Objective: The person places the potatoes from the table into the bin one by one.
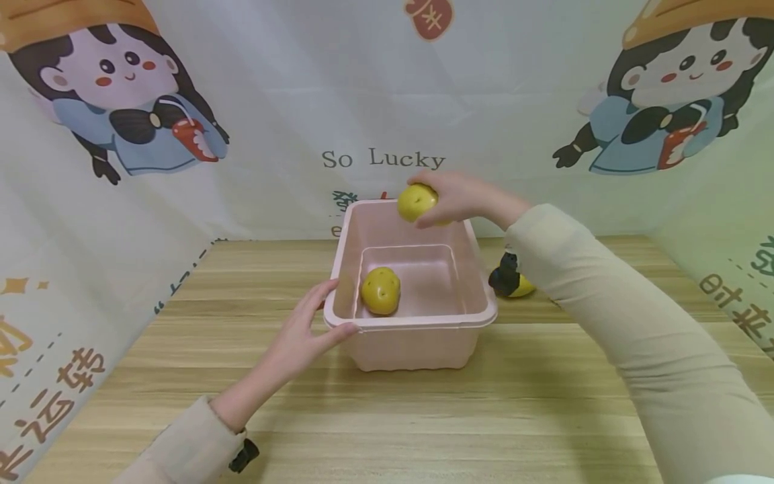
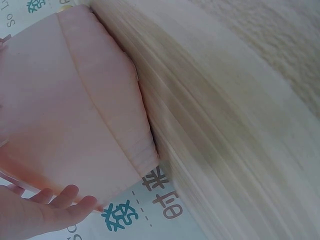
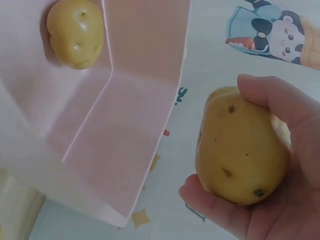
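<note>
A pale pink plastic bin [image 1: 411, 346] stands on the wooden table, with one yellow potato [image 1: 381, 291] lying on its floor at the near left. My right hand [image 1: 462, 197] grips a second potato [image 3: 242, 147] above the bin's far right end, thumb on one side and fingers on the other. In the right wrist view this potato shows small dark eyes and hangs beyond the bin wall. My left hand [image 1: 302, 329] rests spread against the bin's near left corner, its thumb at the front rim and its extended fingers [image 2: 70, 192] along the left side.
Another yellow object [image 1: 523, 288] lies on the table right of the bin, partly hidden behind the right wrist's black camera [image 1: 506, 275]. Printed cloth [image 1: 272, 121] walls in the back and both sides of the wooden table [image 1: 387, 423].
</note>
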### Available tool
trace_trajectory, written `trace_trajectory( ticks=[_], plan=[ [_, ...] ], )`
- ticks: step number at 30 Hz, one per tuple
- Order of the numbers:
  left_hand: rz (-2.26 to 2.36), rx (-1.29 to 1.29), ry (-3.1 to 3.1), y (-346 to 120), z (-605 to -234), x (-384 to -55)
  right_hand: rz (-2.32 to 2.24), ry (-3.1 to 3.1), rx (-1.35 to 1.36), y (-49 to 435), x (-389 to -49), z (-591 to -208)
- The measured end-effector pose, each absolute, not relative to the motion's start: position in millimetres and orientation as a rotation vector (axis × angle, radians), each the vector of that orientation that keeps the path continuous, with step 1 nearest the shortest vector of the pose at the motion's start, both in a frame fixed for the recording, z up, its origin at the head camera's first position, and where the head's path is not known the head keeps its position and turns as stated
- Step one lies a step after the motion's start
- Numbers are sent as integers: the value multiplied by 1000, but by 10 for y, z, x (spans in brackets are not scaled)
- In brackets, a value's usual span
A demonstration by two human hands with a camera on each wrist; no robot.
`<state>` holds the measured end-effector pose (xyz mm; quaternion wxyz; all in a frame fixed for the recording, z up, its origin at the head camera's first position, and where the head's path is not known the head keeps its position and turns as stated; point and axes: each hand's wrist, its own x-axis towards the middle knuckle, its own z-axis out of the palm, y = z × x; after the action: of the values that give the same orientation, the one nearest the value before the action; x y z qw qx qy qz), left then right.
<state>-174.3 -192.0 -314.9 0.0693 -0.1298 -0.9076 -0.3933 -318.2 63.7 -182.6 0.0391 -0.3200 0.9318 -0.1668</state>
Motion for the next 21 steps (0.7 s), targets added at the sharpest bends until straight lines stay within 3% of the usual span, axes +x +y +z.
trace_trajectory(
  ticks=[21],
  plan=[
    [-1214,-383,-2729,-1923,-3164,-1753,-557,2804,-888,366,-3226,-1987]
  ],
)
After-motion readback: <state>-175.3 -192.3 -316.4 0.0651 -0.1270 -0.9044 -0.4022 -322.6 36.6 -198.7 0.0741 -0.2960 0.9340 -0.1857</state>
